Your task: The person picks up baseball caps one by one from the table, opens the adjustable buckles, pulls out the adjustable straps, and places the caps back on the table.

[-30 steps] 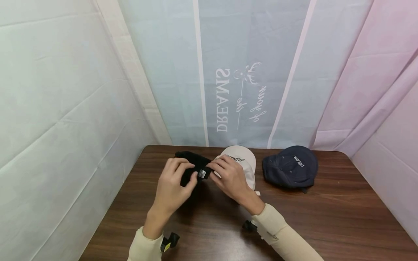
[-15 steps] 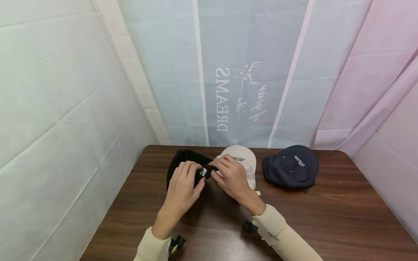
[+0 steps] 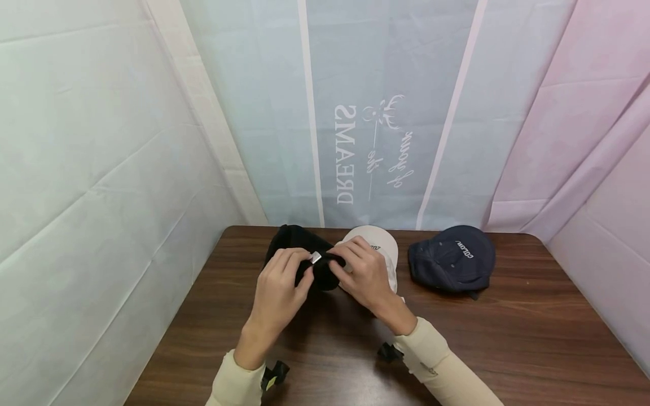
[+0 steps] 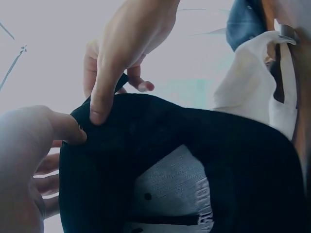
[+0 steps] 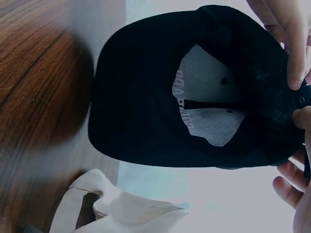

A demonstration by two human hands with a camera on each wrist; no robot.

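Note:
Both hands hold a black baseball cap (image 3: 294,235) by its back strap, off the table. My left hand (image 3: 279,290) pinches the strap beside a shiny metal buckle (image 3: 316,257). My right hand (image 3: 364,276) pinches the strap just to the right of the buckle, in front of the white cap (image 3: 376,235). In the right wrist view the underside of the black brim (image 5: 133,92) shows, with the pale mesh-like lining (image 5: 209,77) inside the crown. The left wrist view has the thumbs close together on the black band (image 4: 146,111).
A navy cap (image 3: 454,259) with white lettering lies right of the white cap. All are on a brown wooden table (image 3: 533,327). Behind it hangs a printed cloth backdrop (image 3: 274,113), with pale cloth walls (image 3: 101,169) at the sides.
The left hand has moved right, closer to the right hand. The black cap has turned and risen a little, so more of it shows behind the hands.

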